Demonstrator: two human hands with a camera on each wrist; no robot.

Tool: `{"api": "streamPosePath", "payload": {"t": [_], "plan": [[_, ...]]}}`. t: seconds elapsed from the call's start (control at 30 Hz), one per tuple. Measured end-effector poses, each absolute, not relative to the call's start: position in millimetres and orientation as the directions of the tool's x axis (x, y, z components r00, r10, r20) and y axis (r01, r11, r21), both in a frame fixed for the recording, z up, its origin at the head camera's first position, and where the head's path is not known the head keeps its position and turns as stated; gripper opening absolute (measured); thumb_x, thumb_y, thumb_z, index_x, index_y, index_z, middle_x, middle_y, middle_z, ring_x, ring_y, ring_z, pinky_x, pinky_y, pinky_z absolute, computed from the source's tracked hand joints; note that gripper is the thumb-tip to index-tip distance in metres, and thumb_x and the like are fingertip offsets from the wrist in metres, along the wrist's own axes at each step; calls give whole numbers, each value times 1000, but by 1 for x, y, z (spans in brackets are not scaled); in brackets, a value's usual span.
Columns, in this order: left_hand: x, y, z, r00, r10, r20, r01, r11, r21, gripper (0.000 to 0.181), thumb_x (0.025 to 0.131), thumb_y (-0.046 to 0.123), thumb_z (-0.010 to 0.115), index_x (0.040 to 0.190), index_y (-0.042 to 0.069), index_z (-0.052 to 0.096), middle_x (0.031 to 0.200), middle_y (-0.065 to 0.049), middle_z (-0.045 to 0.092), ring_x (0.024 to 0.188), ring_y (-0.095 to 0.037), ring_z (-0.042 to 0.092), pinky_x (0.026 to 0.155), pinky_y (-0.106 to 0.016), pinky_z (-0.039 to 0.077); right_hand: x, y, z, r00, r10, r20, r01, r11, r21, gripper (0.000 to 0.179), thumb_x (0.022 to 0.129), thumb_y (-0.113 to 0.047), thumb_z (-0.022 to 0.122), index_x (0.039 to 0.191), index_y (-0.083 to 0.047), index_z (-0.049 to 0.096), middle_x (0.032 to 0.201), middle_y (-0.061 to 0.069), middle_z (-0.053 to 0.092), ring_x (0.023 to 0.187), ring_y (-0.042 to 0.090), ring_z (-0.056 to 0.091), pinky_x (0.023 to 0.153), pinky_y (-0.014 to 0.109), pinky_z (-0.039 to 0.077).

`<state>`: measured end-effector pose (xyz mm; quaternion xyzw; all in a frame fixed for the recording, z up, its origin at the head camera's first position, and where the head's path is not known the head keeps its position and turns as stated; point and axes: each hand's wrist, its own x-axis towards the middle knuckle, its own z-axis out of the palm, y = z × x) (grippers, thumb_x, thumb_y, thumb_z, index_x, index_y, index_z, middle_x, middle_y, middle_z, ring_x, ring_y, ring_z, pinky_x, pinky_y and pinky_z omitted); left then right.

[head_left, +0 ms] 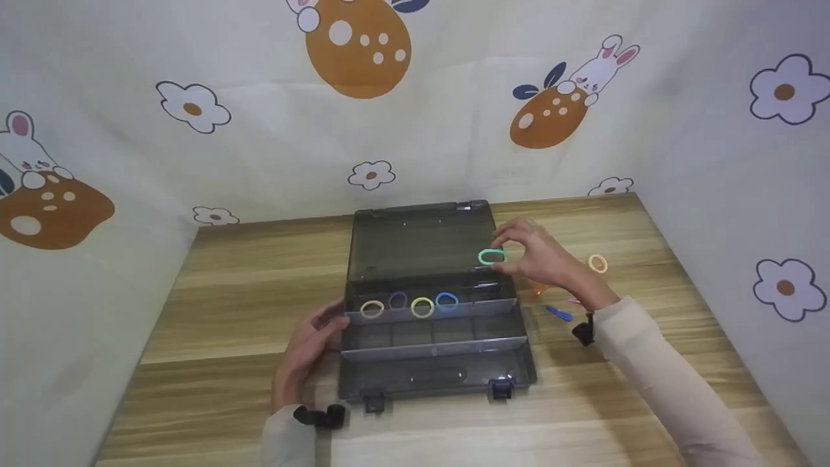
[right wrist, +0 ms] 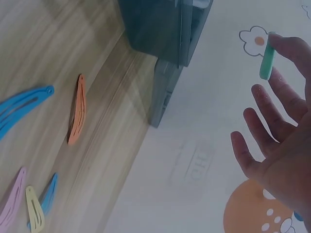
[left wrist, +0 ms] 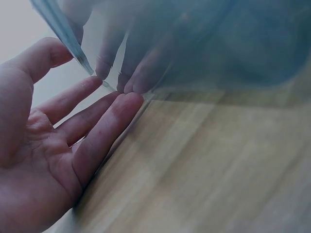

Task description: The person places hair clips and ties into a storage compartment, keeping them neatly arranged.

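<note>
A dark see-through plastic box (head_left: 441, 389) lies with its lid (head_left: 421, 243) folded back. My right hand (head_left: 541, 256) pinches a green hair tie (head_left: 483, 261) above the right edge of the lid; in the right wrist view the tie (right wrist: 266, 63) appears edge-on by the thumb. My left hand (head_left: 311, 337) rests against the box's left side. Its nearly straight fingers (left wrist: 92, 141) touch the outer wall in the left wrist view. Along the rear divider are a beige hair tie (head_left: 372, 316), a purple one (head_left: 390, 301), a yellow one (head_left: 423, 316) and a blue one (head_left: 447, 309).
Right of the box lie a peach hair tie (head_left: 605, 264), a blue hair clip (head_left: 559, 314) and an orange clip (head_left: 539, 290). The right wrist view shows pink (right wrist: 12, 201) and pale yellow clips (right wrist: 35, 208). A patterned curtain (head_left: 447, 130) stands behind the wooden table (head_left: 246, 311).
</note>
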<state>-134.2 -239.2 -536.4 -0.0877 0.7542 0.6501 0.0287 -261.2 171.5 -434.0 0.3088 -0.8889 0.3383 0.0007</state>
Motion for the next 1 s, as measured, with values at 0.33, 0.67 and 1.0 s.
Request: {"api": "streamPosePath", "payload": {"t": [0.33,0.67,1.0], "plan": [[-131,-243,-535,-977,-118,-177,-194,150,969,50,92,15,72,139,5,58,143,-14,60,136,-25,52,117,-34,37,-259,155,-445,-798,-584,152,-547,595,-588,28,79,-22,85,101,-8,75,125,12,66,121,34,56,106,56,42],[-132,-243,-535,-979,-108,-172,-187,157,970,49,92,15,71,139,4,58,143,-14,60,137,-26,51,118,-36,36,-257,151,-457,-770,-623,137,-570,576,-587,29,80,-22,84,103,-7,75,123,13,66,119,35,57,103,55,46],[-135,-240,-534,-982,-91,-165,-178,166,970,51,92,16,71,139,3,57,143,-17,59,138,-28,51,117,-32,37,-257,153,-464,-768,-635,83,-560,602,-569,32,81,-27,82,105,-8,75,127,11,65,124,33,54,107,54,43]]}}
